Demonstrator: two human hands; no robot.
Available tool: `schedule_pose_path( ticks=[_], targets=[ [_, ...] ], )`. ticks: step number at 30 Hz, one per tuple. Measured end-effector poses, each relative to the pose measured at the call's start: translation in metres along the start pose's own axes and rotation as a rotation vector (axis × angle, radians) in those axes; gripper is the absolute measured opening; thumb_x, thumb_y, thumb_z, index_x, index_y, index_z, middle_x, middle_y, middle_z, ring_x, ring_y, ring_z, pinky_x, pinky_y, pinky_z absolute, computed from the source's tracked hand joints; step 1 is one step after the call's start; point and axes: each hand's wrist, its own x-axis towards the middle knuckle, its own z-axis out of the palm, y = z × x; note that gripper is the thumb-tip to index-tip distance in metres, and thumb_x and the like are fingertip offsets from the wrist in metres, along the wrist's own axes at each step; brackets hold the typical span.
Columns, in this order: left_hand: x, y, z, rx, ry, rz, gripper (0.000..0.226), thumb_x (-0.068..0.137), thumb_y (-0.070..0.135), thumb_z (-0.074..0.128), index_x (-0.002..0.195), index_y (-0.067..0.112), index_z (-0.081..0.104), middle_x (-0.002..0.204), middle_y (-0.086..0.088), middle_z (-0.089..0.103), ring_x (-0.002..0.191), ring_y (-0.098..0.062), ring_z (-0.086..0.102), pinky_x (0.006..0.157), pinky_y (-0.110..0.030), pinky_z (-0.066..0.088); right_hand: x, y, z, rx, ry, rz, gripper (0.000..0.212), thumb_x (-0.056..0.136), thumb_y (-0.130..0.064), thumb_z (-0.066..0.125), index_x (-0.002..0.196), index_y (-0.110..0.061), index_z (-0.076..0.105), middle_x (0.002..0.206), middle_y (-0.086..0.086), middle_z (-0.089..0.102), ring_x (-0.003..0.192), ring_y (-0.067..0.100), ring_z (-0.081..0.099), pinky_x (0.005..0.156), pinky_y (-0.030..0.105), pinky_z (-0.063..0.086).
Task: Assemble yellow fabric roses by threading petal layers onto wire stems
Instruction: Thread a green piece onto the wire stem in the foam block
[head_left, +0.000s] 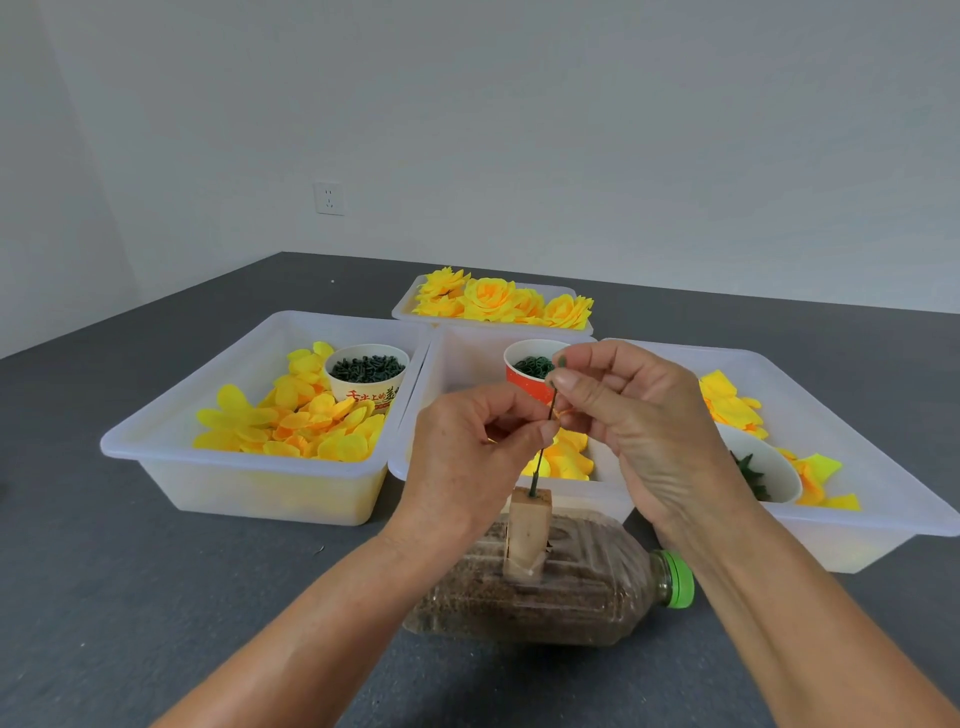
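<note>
Wire stem (540, 457) upright in wooden block (529, 525). Above block, left hand (467, 447) and right hand (639, 415) pinch stem. Judged thin, springy; petal (563, 411) soft—grip stem low.

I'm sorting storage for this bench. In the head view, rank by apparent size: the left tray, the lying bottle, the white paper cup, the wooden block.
1. Left tray
2. Bottle, though it lies nearer the camera, so the gap is unsure
3. and 4. White paper cup and wooden block look alike; no ranking.

Bright, even, diffuse light; shadows soft and faint. Wide-angle bending near frame edges. Mild overall softness, possibly compression. No harsh glare.
</note>
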Motion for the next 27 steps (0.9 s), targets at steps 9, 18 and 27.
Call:
schedule_pose_path(
  ticks=[9, 18, 27],
  targets=[
    [-0.001, 0.001, 0.0, -0.005, 0.0, -0.001, 0.022, 0.078, 0.006, 0.073, 0.067, 0.025, 0.069, 0.06, 0.006, 0.064, 0.059, -0.006, 0.053, 0.062, -0.03, 0.048, -0.001, 0.002, -0.003, -0.078, -0.024, -0.139, 0.016, 0.076, 0.003, 0.069, 0.079, -0.013, 0.069, 0.072, 0.0, 0.069, 0.069, 0.015, 0.062, 0.066, 0.025, 0.054],
    [-0.001, 0.001, 0.0, 0.013, 0.005, -0.001, 0.022, 0.078, 0.006, 0.073, 0.069, 0.025, 0.07, 0.056, 0.014, 0.061, 0.056, -0.002, 0.052, 0.059, -0.021, 0.047, 0.004, 0.009, -0.002, 0.428, -0.069, 0.347, 0.02, 0.063, -0.013, 0.065, 0.083, -0.011, 0.062, 0.067, 0.0, 0.068, 0.057, 0.008, 0.063, 0.056, 0.022, 0.053],
    [-0.002, 0.003, 0.0, -0.011, -0.009, 0.004, 0.017, 0.079, 0.003, 0.071, 0.071, 0.019, 0.071, 0.059, 0.009, 0.064, 0.055, 0.0, 0.055, 0.057, -0.014, 0.045, 0.008, 0.017, 0.0, 0.514, -0.03, 0.543, 0.023, 0.061, -0.02, 0.067, 0.083, -0.015, 0.064, 0.068, -0.003, 0.068, 0.077, 0.015, 0.061, 0.075, 0.032, 0.047]
  ],
)
